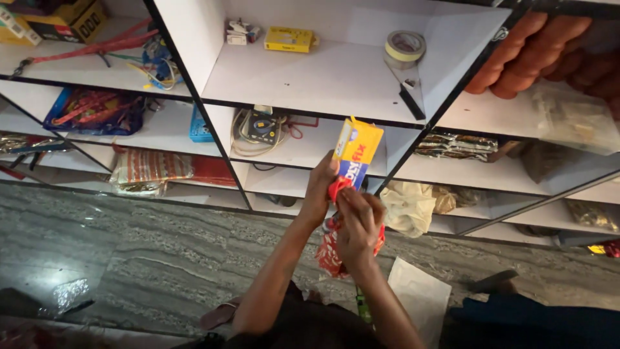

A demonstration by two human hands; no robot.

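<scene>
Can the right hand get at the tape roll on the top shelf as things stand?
Probably not at once: the right hand is busy pinching red material at the yellow carton. The tape roll lies in an open-fronted shelf, nothing blocking it.

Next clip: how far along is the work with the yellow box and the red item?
Done: the yellow box is off the white shelves and held up by the left hand. In hand: the right hand grips a red item at the box's lower end, red patterned material hanging below. Left: the two are not yet apart; whether the box is open cannot be seen.
</scene>
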